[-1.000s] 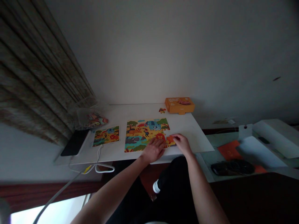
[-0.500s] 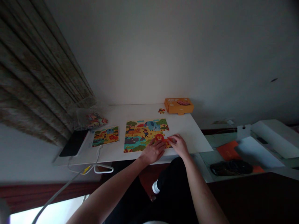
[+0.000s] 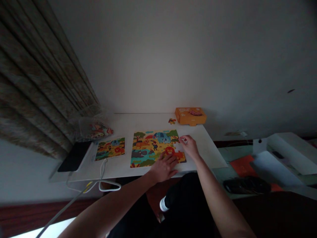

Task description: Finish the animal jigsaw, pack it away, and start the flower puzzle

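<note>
An animal jigsaw puzzle (image 3: 146, 145) lies on the white table, joined into one sheet with a notch in its right edge. My left hand (image 3: 163, 167) rests flat on its lower right part, fingers stretched out just below the lion, covering some of the picture. My right hand (image 3: 189, 145) is just off the right edge near the notch, fingers bent with a small space between thumb and forefinger; I see no piece between them. Toward the back, a small loose cluster of puzzle pieces (image 3: 172, 121) lies beside the orange box.
The orange puzzle box (image 3: 191, 116) stands at the back right. On the left lie a picture card (image 3: 110, 148), a clear bag of pieces (image 3: 96, 129) and a black tablet-like device (image 3: 75, 157). A white cable (image 3: 101, 172) hangs over the front edge.
My right hand has drawn back from the reddish piece by the lion and moved up along the puzzle's right edge. That lower right corner now shows filled. My left hand stays on the puzzle.
</note>
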`<state>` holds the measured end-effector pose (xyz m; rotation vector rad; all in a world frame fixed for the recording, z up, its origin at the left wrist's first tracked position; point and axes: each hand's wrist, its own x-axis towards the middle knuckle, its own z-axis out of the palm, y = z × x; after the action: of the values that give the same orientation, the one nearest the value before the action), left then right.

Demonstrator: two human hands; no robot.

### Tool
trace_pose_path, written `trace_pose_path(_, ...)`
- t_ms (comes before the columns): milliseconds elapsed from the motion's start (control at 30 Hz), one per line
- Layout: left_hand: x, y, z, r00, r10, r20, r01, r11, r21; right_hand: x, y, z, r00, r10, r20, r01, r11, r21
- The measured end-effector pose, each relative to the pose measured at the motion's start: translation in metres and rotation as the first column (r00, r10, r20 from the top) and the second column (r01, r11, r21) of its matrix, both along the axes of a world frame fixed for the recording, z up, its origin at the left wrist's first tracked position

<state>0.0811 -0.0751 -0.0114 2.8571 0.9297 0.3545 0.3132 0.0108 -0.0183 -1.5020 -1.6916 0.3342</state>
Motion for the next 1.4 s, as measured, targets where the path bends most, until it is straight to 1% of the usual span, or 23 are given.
trace_pose_path(67, -0.001, 0.001, 0.0, 1.0, -0.008, -0.005, 0.007, 0.999, -0.038, -0.005, 0.027, 0.002, 1.0, 0.013, 0.022, -0.013, 1.0, -0.005)
trace_pose_path(167, -0.001, 0.003, 0.003, 0.999, -0.029, -0.017, 0.027, 0.995, -0.091, -0.016, 0.07, 0.001, 0.997, 0.019, 0.07, -0.015, 0.998, -0.064)
trace_pose_path(267, -0.002, 0.004, 0.007, 0.999, -0.032, -0.035, 0.028, 0.992, -0.122, -0.031, 0.109, -0.001, 0.986, 0.037, 0.164, -0.016, 0.992, -0.125)
trace_pose_path(367, -0.002, 0.004, 0.008, 0.998, -0.034, -0.045, 0.027, 0.989, -0.147, -0.045, 0.139, 0.002, 0.957, 0.035, 0.289, 0.04, 0.967, -0.25)
trace_pose_path(433, -0.001, 0.004, 0.008, 0.998, -0.036, -0.05, 0.028, 0.986, -0.162, -0.051, 0.152, 0.006, 0.933, 0.036, 0.358, 0.099, 0.931, -0.35)
trace_pose_path(500, -0.001, 0.004, 0.007, 0.998, -0.034, -0.054, 0.025, 0.986, -0.164, -0.054, 0.161, 0.01, 0.913, 0.052, 0.405, 0.136, 0.897, -0.421)
trace_pose_path(567, -0.001, 0.004, 0.006, 0.998, -0.033, -0.055, 0.024, 0.988, -0.152, -0.055, 0.167, 0.014, 0.899, 0.066, 0.433, 0.156, 0.876, -0.456)
trace_pose_path(700, -0.001, 0.003, 0.004, 0.998, -0.029, -0.055, 0.022, 0.993, -0.117, -0.055, 0.174, 0.018, 0.888, 0.053, 0.456, 0.192, 0.859, -0.474)
trace_pose_path(833, -0.001, 0.004, 0.001, 0.999, -0.017, -0.046, 0.013, 0.995, -0.095, -0.057, 0.177, 0.023, 0.89, 0.046, 0.453, 0.202, 0.851, -0.485)
trace_pose_path(933, -0.001, 0.004, 0.001, 0.999, -0.021, -0.028, 0.018, 0.996, -0.082, -0.053, 0.177, 0.029, 0.904, 0.047, 0.425, 0.176, 0.866, -0.469)
trace_pose_path(1000, -0.001, 0.005, 0.001, 1.0, -0.021, -0.009, 0.021, 0.997, -0.072, -0.044, 0.173, 0.031, 0.935, 0.034, 0.354, 0.139, 0.881, -0.452)
trace_pose_path(1100, -0.001, 0.004, 0.003, 1.0, -0.003, 0.018, 0.005, 0.997, -0.071, -0.025, 0.161, 0.03, 0.983, -0.016, 0.185, 0.092, 0.907, -0.41)
trace_pose_path(1167, -0.001, 0.003, 0.004, 0.999, 0.021, 0.028, -0.018, 0.997, -0.081, -0.01, 0.145, 0.027, 0.997, -0.041, 0.061, 0.06, 0.929, -0.366)
trace_pose_path(1233, -0.001, 0.003, 0.005, 0.998, 0.053, 0.036, -0.049, 0.995, -0.087, 0.004, 0.122, 0.023, 0.995, -0.046, -0.094, 0.012, 0.942, -0.335)
trace_pose_path(1333, -0.001, 0.003, 0.004, 0.99, 0.126, 0.063, -0.121, 0.99, -0.072, 0.018, 0.078, 0.015, 0.949, -0.04, -0.313, -0.071, 0.939, -0.336)
trace_pose_path(1400, 0.0, 0.005, 0.001, 0.979, 0.187, 0.083, -0.183, 0.982, -0.052, 0.021, 0.048, 0.01, 0.915, -0.038, -0.401, -0.112, 0.932, -0.344)
